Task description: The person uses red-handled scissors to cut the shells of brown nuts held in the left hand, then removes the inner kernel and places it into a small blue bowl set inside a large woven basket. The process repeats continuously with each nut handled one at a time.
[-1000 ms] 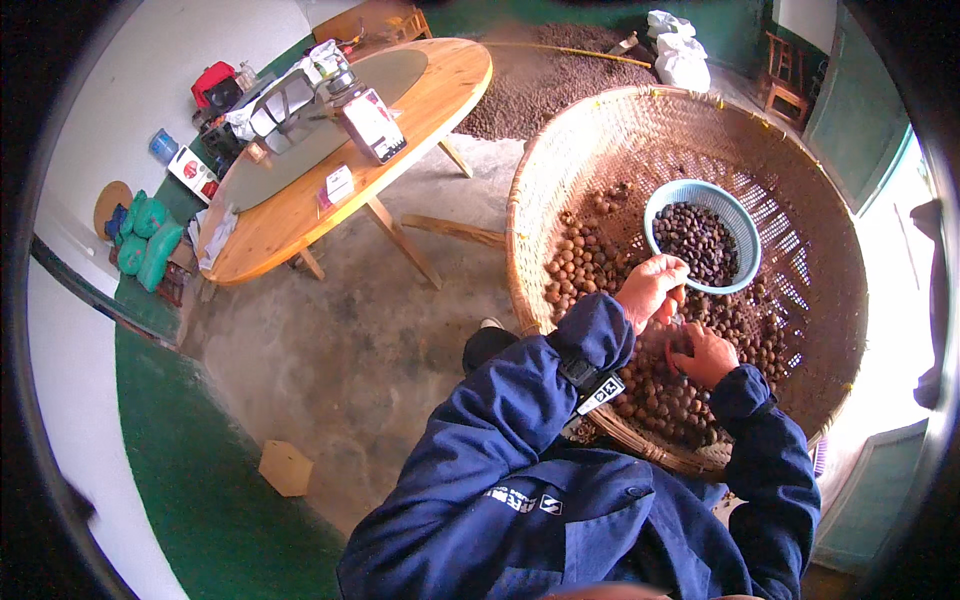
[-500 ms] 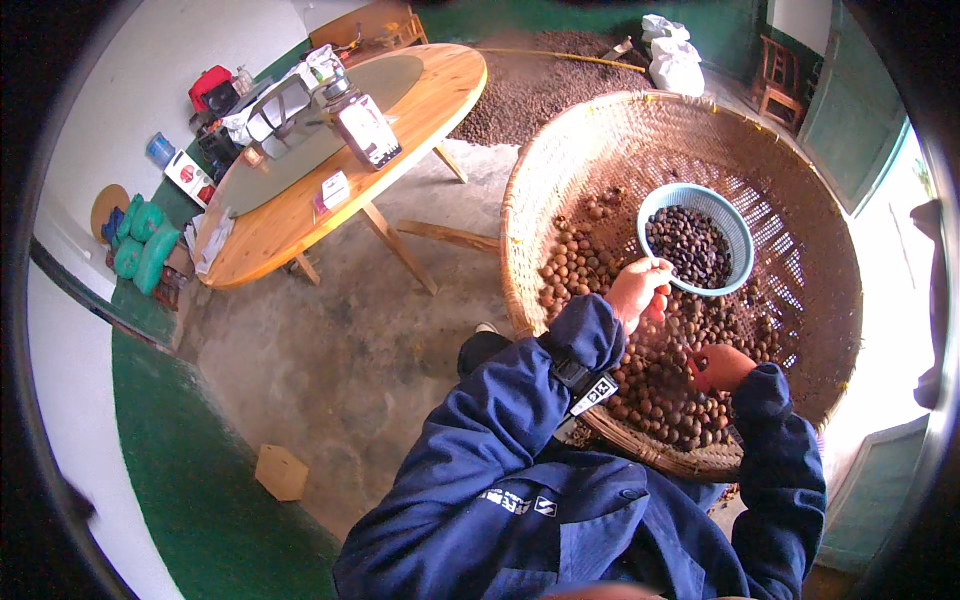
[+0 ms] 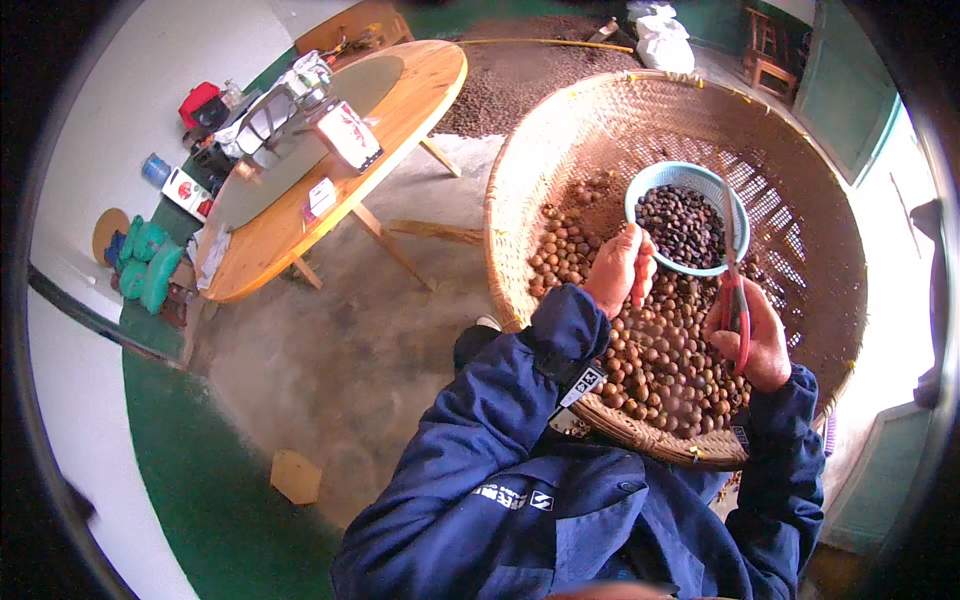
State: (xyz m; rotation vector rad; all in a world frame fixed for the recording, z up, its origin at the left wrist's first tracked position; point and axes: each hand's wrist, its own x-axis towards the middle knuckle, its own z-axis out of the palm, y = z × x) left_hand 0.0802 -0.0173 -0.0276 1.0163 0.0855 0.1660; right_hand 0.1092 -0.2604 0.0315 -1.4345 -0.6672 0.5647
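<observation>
A large woven basket (image 3: 820, 280) holds many round brown nuts (image 3: 640, 370) and a pale blue plastic sieve bowl (image 3: 641, 179) full of small dark seeds (image 3: 680, 225). My left hand (image 3: 620, 262) is closed in a pinch just at the lower-left side of the bowl; whatever its fingertips hold is too small to make out. Further right, my right hand (image 3: 750, 335) grips red-handled scissors or pliers (image 3: 741, 320), whose metal end points up across the bowl's right side. Both blue-sleeved forearms reach over the basket's near rim.
At left stands an oval wooden table (image 3: 255, 278) with boxes and bags. Green bundles (image 3: 150, 265) lie by the wall. Behind are a heap of small brown items (image 3: 500, 90), white sacks (image 3: 660, 45) and a wooden chair (image 3: 770, 70). An open green door (image 3: 845, 100) is at right.
My right hand has raised the red-handled tool from among the nuts, pointing it upward. My left hand has shifted slightly up and left, still pinched. The whole view has shifted a little.
</observation>
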